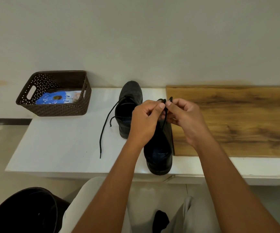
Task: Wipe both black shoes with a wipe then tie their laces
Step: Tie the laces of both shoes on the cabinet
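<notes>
Both my hands meet above the near shoe [158,153], a black lace-up standing on the white tabletop [60,145] with its heel at the front edge. My left hand [146,121] and right hand [186,118] each pinch its thin black lace [164,115], lifted taut with a small loop showing above my fingertips. The far shoe [129,101], matte black and toe to the wall, sits just behind and to the left, its laces [104,125] untied and trailing loose across the tabletop. A brown basket [55,108] holding a blue wipes pack [55,98] stands well to the left; a wooden board [236,121] lies beside the near shoe on the right.
</notes>
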`<state>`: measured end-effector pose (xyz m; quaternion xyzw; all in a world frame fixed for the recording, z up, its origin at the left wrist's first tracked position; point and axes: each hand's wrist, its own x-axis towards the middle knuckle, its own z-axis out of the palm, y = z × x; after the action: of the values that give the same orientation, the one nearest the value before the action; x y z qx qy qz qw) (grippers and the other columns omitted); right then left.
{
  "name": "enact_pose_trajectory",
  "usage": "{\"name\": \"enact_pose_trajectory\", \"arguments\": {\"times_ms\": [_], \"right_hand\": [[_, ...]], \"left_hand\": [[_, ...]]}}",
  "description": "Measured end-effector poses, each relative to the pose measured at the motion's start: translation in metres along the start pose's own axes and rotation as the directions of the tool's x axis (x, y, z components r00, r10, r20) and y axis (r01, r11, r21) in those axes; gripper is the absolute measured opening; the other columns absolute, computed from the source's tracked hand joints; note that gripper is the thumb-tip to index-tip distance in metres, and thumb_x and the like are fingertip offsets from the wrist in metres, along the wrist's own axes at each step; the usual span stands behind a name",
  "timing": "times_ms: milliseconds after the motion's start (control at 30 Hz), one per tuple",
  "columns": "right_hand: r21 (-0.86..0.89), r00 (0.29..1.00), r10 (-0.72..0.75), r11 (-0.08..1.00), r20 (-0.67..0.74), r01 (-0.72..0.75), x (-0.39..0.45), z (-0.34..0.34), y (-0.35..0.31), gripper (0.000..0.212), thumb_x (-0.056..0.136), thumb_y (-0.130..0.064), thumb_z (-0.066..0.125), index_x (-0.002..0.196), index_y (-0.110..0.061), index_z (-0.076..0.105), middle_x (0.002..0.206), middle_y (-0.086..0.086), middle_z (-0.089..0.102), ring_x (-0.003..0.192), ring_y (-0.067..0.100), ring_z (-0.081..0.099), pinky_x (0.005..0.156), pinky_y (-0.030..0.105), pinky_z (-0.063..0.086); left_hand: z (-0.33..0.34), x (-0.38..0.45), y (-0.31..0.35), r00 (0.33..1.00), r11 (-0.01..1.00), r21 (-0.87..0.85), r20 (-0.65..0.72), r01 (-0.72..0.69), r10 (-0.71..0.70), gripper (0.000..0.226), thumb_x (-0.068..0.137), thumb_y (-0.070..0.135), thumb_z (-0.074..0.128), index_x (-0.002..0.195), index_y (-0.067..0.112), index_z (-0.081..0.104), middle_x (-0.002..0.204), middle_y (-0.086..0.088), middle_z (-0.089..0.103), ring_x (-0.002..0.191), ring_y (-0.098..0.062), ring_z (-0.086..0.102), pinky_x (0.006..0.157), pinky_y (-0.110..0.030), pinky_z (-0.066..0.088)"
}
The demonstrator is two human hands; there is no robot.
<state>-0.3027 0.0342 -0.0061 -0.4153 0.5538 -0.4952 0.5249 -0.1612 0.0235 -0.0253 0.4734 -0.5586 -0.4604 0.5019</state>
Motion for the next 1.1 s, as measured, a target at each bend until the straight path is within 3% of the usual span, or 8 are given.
{"name": "enact_pose_trajectory", "arguments": {"times_ms": [67,233,400,533,633,767,967,1100], "right_hand": [[-0.042,0.999,-0.041,0.998,0.011,0.041,-0.001,-0.004,0.001,0.016,0.101,-0.019,0.066,0.105,-0.006,0.074,0.090,0.012,0.078,0.084,0.024,0.077,0.080,0.031,0.062],[-0.103,0.994,-0.104,0.989,0.029,0.106,-0.001,-0.009,-0.001,0.017,0.101,-0.017,0.066,0.107,-0.002,0.073,0.091,0.015,0.079,0.085,0.026,0.077,0.086,0.036,0.063],[-0.101,0.995,-0.079,0.991,0.059,0.085,-0.001,-0.010,-0.001,0.020,0.103,-0.015,0.063,0.110,0.003,0.069,0.095,0.017,0.079,0.090,0.029,0.079,0.089,0.039,0.063],[-0.105,0.995,-0.086,0.990,0.048,0.090,-0.001,-0.009,-0.004,0.026,0.103,-0.017,0.062,0.108,0.008,0.065,0.092,0.017,0.078,0.089,0.030,0.078,0.089,0.042,0.063],[-0.104,0.996,-0.083,0.991,0.024,0.085,-0.003,-0.014,-0.007,0.027,0.103,-0.019,0.063,0.108,0.008,0.063,0.088,0.013,0.078,0.084,0.022,0.078,0.080,0.035,0.064],[-0.122,0.997,-0.073,0.990,0.014,0.074,-0.005,-0.017,-0.007,0.022,0.104,-0.016,0.061,0.107,0.005,0.065,0.092,0.010,0.080,0.086,0.019,0.078,0.072,0.022,0.059],[0.018,0.998,-0.060,0.998,-0.035,0.061,-0.004,-0.021,-0.010,0.015,0.103,-0.018,0.062,0.104,-0.003,0.067,0.105,0.009,0.079,0.096,0.021,0.074,0.086,0.033,0.059],[0.044,0.994,0.003,0.999,-0.107,0.002,-0.006,-0.030,-0.006,0.011,0.103,-0.019,0.062,0.097,-0.011,0.067,0.096,0.006,0.078,0.085,0.017,0.072,0.079,0.031,0.054]], "left_hand": [[0.005,-0.001,0.001,1.000,1.000,-0.029,-0.021,0.006,-0.007,0.020,0.098,0.019,0.061,0.096,0.008,0.077,0.081,-0.008,0.070,0.069,-0.010,0.064,0.064,-0.018,0.048],[0.017,-0.001,0.007,0.967,0.907,-0.360,-0.040,0.220,-0.250,0.018,0.094,0.022,0.067,0.104,0.011,0.077,0.080,-0.013,0.068,0.071,-0.018,0.058,0.066,-0.027,0.050],[0.011,-0.001,0.009,0.991,0.966,-0.247,-0.082,0.080,-0.103,0.017,0.091,0.008,0.068,0.107,0.007,0.076,0.104,-0.007,0.074,0.087,-0.021,0.070,0.079,-0.041,0.061],[0.009,0.002,0.010,0.995,0.993,-0.110,-0.091,-0.053,0.043,0.014,0.088,0.004,0.071,0.101,0.005,0.076,0.117,-0.002,0.067,0.104,-0.009,0.066,0.085,-0.025,0.057],[0.012,0.004,0.013,0.982,0.969,0.178,-0.055,-0.170,0.182,0.007,0.087,0.011,0.074,0.089,0.017,0.077,0.128,0.015,0.057,0.120,-0.005,0.055,0.097,-0.019,0.048],[0.010,0.001,0.016,0.994,0.996,-0.007,-0.071,-0.088,0.088,0.012,0.089,0.003,0.069,0.096,0.010,0.076,0.097,0.000,0.074,0.088,-0.013,0.071,0.079,-0.023,0.057],[-0.011,0.001,0.011,0.960,0.987,-0.138,-0.252,0.087,-0.120,0.013,0.092,0.005,0.065,0.100,0.009,0.075,0.085,-0.006,0.076,0.079,-0.019,0.072,0.080,-0.030,0.060],[-0.026,-0.006,0.000,0.916,0.957,-0.236,-0.321,0.168,-0.240,0.011,0.094,0.004,0.064,0.097,0.008,0.073,0.081,-0.006,0.075,0.074,-0.017,0.070,0.075,-0.029,0.059]]}}
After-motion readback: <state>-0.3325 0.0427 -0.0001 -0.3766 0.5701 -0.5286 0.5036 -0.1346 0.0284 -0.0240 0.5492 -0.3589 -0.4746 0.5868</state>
